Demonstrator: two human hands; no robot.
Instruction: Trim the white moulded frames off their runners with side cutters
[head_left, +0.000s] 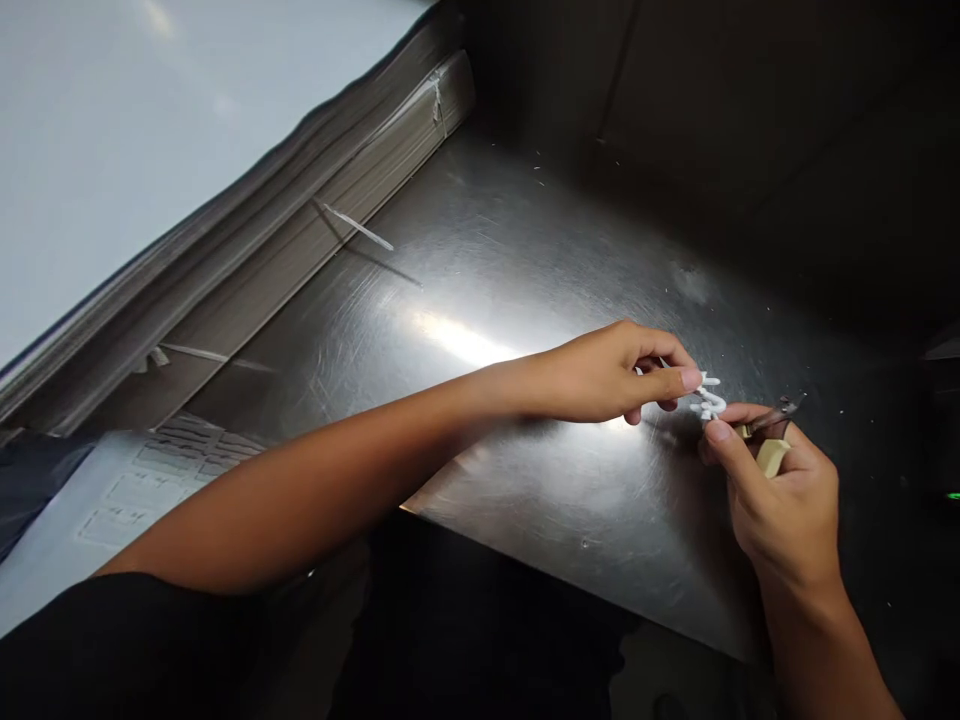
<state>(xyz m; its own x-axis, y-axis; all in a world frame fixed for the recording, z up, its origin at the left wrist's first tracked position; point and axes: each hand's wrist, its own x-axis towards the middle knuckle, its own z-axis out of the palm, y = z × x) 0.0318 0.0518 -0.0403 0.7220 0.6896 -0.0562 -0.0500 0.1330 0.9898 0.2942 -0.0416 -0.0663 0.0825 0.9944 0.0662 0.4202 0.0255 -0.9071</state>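
Observation:
Over the right part of the metal table, my left hand (611, 375) pinches the upper end of a small white curled piece (712, 403), plastic-like, between thumb and fingers. The lower end of that piece is gripped by the thumb and forefinger of my right hand (784, 500). Tucked in the same right hand is a small tool with pale yellow handles (772, 457) and dark metal tips, pointing up and right. Its kind looks like small pliers or nippers; the fingers hide much of it.
A thick stack of large sheets (360, 150), white on top, fills the upper left, with loose ties at its side. Below it lies a printed paper (142, 490). The scratched metal table (525, 560) carries tiny white scraps. The upper right is dark.

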